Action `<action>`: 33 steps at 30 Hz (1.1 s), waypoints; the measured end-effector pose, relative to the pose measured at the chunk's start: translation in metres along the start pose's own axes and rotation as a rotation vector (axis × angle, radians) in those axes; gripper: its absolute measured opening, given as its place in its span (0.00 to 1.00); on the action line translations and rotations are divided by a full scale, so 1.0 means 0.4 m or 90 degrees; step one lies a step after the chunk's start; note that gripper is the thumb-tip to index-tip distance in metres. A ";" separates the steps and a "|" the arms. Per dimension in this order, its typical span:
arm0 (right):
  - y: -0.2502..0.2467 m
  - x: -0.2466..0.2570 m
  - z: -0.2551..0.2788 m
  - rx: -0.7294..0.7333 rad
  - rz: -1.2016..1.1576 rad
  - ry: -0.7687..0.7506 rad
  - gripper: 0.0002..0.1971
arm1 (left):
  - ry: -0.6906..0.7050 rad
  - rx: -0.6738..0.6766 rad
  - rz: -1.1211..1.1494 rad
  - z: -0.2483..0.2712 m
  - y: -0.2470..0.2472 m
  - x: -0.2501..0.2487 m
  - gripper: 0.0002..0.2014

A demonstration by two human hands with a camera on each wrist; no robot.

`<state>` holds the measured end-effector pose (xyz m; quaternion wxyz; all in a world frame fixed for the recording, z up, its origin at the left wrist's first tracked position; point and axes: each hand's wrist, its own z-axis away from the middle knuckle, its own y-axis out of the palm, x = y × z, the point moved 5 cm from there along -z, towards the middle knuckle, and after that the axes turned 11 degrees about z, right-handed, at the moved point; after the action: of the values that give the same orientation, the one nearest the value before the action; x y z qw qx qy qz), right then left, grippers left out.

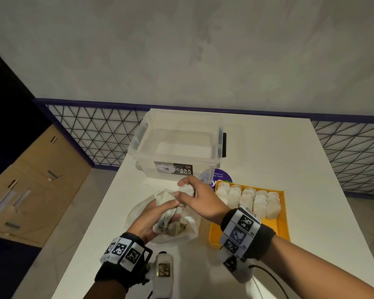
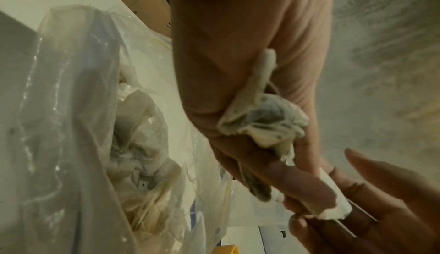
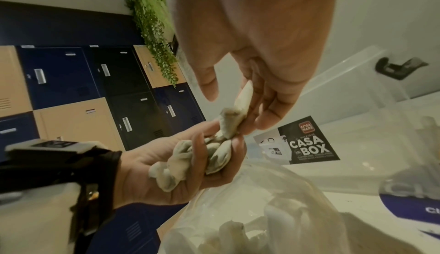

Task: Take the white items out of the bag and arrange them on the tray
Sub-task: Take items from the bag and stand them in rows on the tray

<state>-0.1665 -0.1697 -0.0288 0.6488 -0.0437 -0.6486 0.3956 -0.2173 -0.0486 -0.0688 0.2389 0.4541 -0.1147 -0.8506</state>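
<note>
White table carries a clear bag beside the orange tray of lined-up sachets. Left hand grips a bunch; right hand fingers pinch one sachet above the bag.

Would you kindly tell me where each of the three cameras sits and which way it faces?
Head: worn high, looking down at the table; both hands, left hand and right hand, over the bag, beside the orange tray.
Left wrist: along the left hand gripping white sachets, bag below.
Right wrist: along the right hand, facing lockers and the clear box.
Shared: both wrist views show both hands, sachets and bag.
</note>
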 end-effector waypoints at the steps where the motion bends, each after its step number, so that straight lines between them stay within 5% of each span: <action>1: -0.008 0.000 -0.002 -0.014 0.006 0.002 0.14 | 0.004 -0.006 0.002 0.002 0.003 -0.002 0.05; 11: -0.096 0.006 -0.018 -0.009 0.018 -0.012 0.11 | -0.018 -0.001 0.092 -0.008 -0.007 0.001 0.16; 20: -0.240 -0.074 -0.003 -0.053 0.288 0.016 0.07 | -0.062 -0.004 0.099 -0.004 -0.020 0.002 0.14; 33: -0.158 -0.298 0.015 0.085 0.463 0.135 0.09 | -0.069 0.010 0.042 0.008 -0.015 0.003 0.11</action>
<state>-0.1243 -0.2835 -0.0879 0.5309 -0.2691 -0.4927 0.6348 -0.2223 -0.0443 -0.0703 0.2565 0.4049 -0.1489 -0.8649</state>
